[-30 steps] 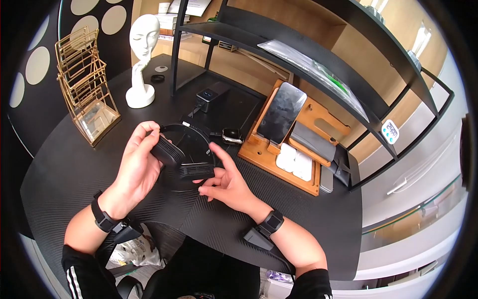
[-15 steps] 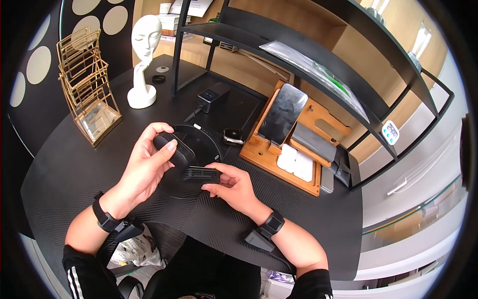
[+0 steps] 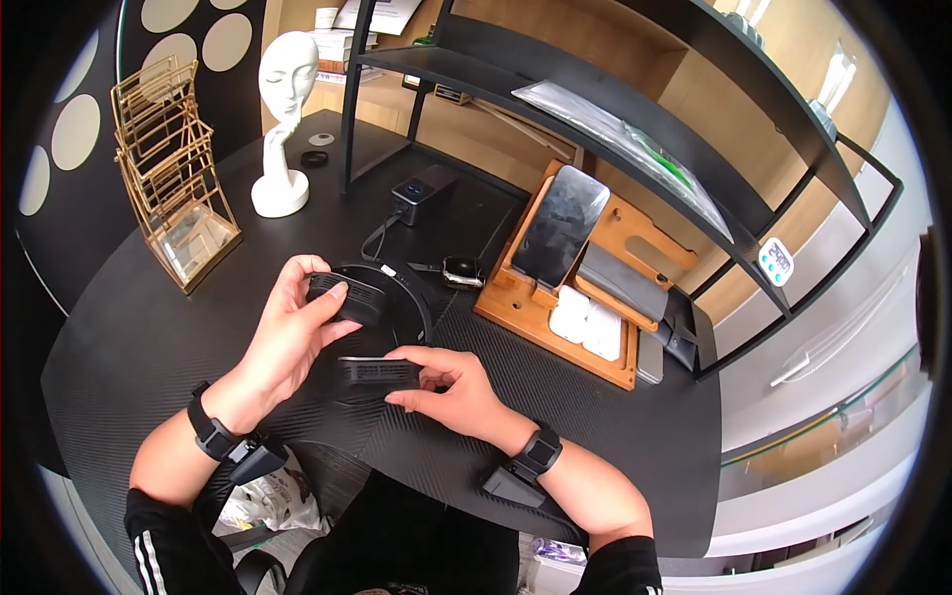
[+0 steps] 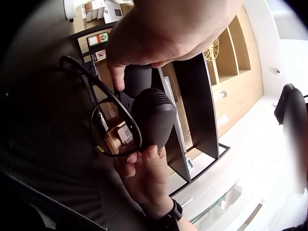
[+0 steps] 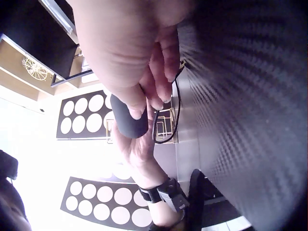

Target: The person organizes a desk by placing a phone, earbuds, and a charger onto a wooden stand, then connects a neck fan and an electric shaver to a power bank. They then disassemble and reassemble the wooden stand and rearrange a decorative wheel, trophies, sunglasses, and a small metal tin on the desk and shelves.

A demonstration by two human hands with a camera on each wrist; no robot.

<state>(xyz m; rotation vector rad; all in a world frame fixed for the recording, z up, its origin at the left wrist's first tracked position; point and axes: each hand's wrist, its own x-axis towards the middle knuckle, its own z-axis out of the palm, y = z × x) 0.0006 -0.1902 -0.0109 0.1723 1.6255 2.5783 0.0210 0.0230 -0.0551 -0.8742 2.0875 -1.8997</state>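
Note:
Both hands hold a black device with two slotted blocks joined by a thin curved band (image 3: 421, 305). In the head view the left hand (image 3: 278, 347) pinches the left block (image 3: 352, 301) with its thumb in front. Thumb and fingers of the right hand (image 3: 464, 395) grip the end of the other block (image 3: 377, 374), lower and to the right. The blocks are apart. In the left wrist view, the right hand (image 4: 147, 180) touches the bottom of a rounded block (image 4: 154, 118). The right wrist view has the right hand's thumb against a block (image 5: 129, 118).
A white face sculpture (image 3: 282, 129) and gold wire rack (image 3: 178, 178) stand at the back left. Behind the device are a black charger (image 3: 415, 201) and a watch (image 3: 462, 271). At the right, a wooden stand (image 3: 555, 297) holds a phone (image 3: 562, 226), beneath a black shelf (image 3: 476, 74).
The right hand has gone from an extended index finger by the band to gripping the right block. That block has moved down and left; the band has shifted towards the person and the left block has tilted.

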